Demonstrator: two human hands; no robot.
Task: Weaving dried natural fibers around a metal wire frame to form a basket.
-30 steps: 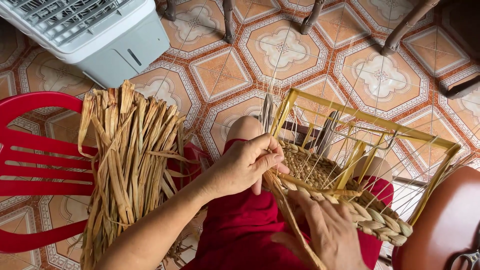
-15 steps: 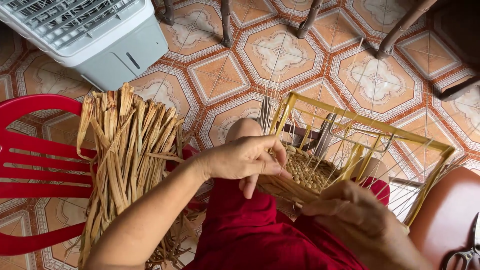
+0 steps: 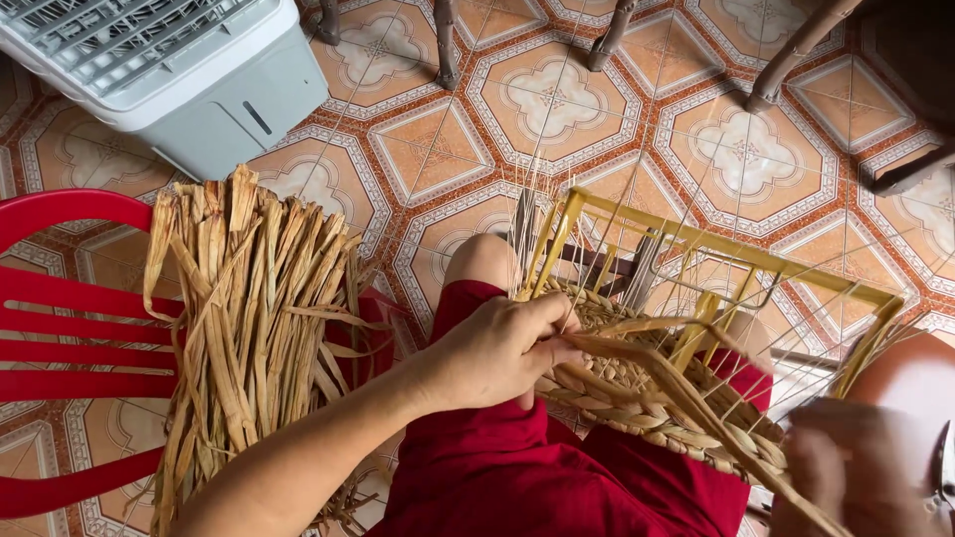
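Note:
A yellow wire frame rests on my lap, with a partly woven base of dried straw inside it. My left hand is closed on the woven straw at the frame's near left corner, pinching the end of a long straw strand. That strand runs down to the right to my right hand, which is blurred at the bottom right and grips the strand's other end. I wear red trousers.
A thick bundle of dried straw strips lies over a red plastic chair on my left. A white and grey fan unit stands at the top left. Chair legs stand on the patterned tile floor ahead.
My right hand has pulled the straw strand down and to the right, stretching it out. My left hand has stayed on the weave at the frame's corner.

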